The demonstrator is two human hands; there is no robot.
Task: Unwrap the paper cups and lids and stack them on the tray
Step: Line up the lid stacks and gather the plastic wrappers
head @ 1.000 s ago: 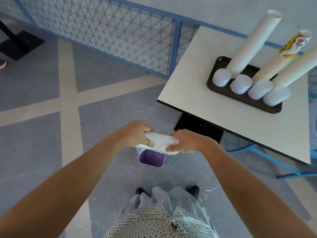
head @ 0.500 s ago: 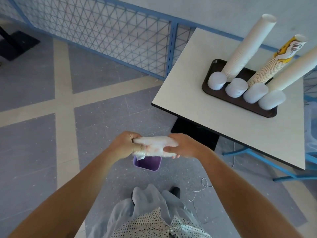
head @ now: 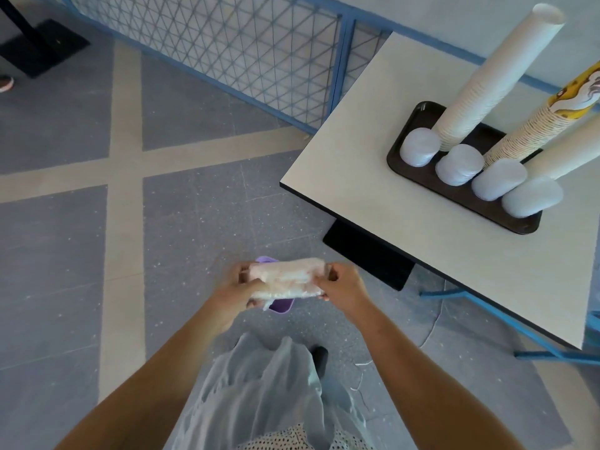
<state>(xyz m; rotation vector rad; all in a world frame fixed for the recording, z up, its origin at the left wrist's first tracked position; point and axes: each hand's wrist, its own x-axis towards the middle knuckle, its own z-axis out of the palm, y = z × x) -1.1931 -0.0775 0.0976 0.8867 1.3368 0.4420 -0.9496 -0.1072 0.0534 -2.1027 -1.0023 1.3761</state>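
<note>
Left hand (head: pixel 240 287): the left end of the plastic wrap (head: pixel 287 277) is being gripped, with the fingers curled round it and the thumb pressed on top.
Right hand (head: pixel 341 287): the right end of the same wrap is being pinched between curled fingers and thumb.
Plastic wrap: a crumpled whitish bundle is being held level between the two hands, well apart from the table; whether anything is inside cannot be told.
Purple bin (head: pixel 281 305): it is being mostly hidden by the bundle held directly above it.
Tray (head: pixel 418 115): the dark tray is being carried by the pale table (head: pixel 373 177), toward its far side.
Cups: three tall stacks are being kept along the tray's far side, a white stack (head: pixel 496 79), a printed stack (head: pixel 532 131) and a second white stack (head: pixel 571 151) cut off at the right edge.
Lids (head: pixel 420 147): four short white stacks are being kept in a row along the tray's near side.
Fence (head: pixel 227 43): the floor behind is being bounded by blue mesh.
</note>
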